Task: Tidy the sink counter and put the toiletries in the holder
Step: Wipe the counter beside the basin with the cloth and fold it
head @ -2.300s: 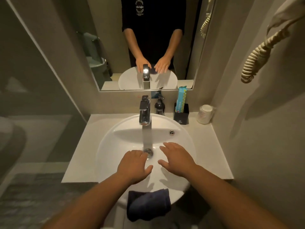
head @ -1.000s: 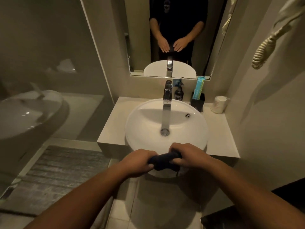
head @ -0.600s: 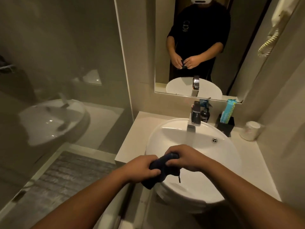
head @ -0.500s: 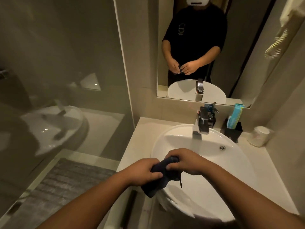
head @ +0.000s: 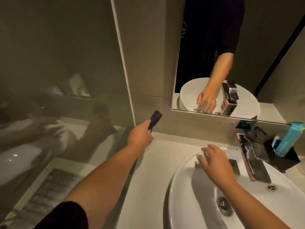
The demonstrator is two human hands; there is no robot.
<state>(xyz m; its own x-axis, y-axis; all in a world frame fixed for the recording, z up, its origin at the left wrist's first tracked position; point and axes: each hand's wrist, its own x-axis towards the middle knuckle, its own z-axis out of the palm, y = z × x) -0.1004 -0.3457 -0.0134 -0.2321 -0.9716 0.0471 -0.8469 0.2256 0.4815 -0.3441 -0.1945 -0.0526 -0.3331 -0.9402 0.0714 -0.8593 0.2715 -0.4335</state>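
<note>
My left hand (head: 140, 135) reaches toward the back left corner of the pale sink counter (head: 148, 164) and grips a bunched dark blue cloth (head: 154, 119), which sticks up above the fingers. My right hand (head: 214, 161) hovers flat, fingers spread and holding nothing, over the back rim of the white round basin (head: 181, 204). At the far right a black holder (head: 289, 160) stands on the counter with a teal toiletry pack (head: 289, 139) upright in it.
A chrome faucet (head: 252, 159) rises behind the basin, and a dark pump bottle (head: 257, 131) stands behind it. The basin drain (head: 222, 205) sits low in the bowl. A wall mirror (head: 231, 55) hangs above. A glass shower panel (head: 66, 80) borders the counter on the left.
Both hands held the dark cloth over the basin's front rim. Now only my left hand holds it, moved to the counter's back left, and my right hand has let go and opened over the basin.
</note>
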